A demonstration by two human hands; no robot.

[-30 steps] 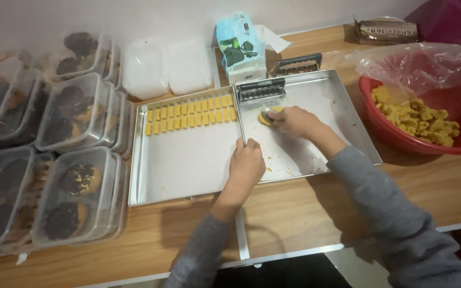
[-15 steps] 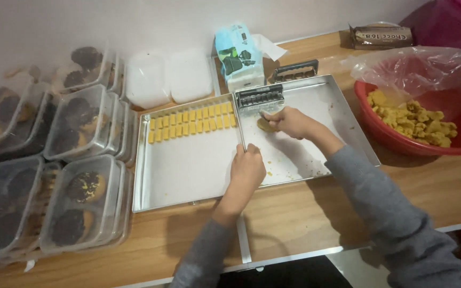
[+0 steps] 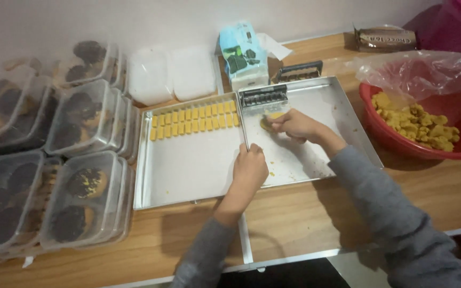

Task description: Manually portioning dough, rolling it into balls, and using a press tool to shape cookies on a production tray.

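Right hand (image 3: 294, 127) is pinching a lump of yellow dough (image 3: 269, 121) against the metal comb mould (image 3: 263, 96) while the left hand (image 3: 249, 169), fingers curled, is bracing the tray (image 3: 188, 165), so I'm guessing a hard push could be sliding the mould into the finished row of cut pieces (image 3: 194, 121).

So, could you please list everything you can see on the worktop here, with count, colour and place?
metal baking trays: two, silver, side by side at centre.
cut dough pieces: two rows, yellow, top of the left tray.
dough cutter: one, dark ridged, top of the right tray.
dough lump: one, yellow, under the right fingertips.
bowl: one, red, far right, holding yellow dough chunks under clear plastic.
lidded plastic tubs: several stacks, clear, left, holding dark cookies.
white lids: two, behind the trays.
carton: one, light blue, back centre.
left hand: resting where the trays meet.
right hand: pressing the dough lump.
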